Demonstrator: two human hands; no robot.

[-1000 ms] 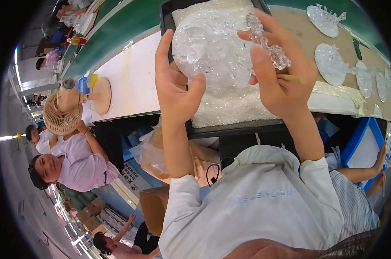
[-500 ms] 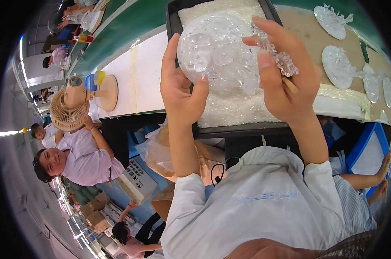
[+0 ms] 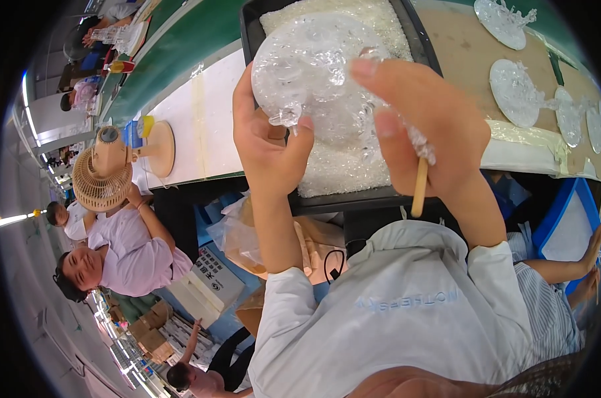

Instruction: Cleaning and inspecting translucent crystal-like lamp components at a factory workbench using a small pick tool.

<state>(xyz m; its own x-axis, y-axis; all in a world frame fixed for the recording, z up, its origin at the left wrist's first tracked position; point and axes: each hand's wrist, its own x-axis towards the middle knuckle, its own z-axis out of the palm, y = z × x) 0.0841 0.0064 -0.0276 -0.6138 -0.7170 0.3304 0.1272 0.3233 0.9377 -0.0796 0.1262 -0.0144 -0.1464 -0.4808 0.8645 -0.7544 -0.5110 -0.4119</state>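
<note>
My left hand grips the lower left rim of a round clear plastic disc studded with small clear parts. My right hand is at the disc's right side, fingers curled, holding a thin wooden stick and a small clear piece. Both hands hold the disc above a black tray filled with small clear pieces. My white sleeves come up from the lower edge.
More clear discs lie in a row on the brown board at right. A small tan desk fan stands at left beside a seated person in pink. Another person's arm rests by a blue bin.
The disc and both hands have come nearer and lower over the tray. My right hand has turned, so the stick now points down past the tray's front edge.
</note>
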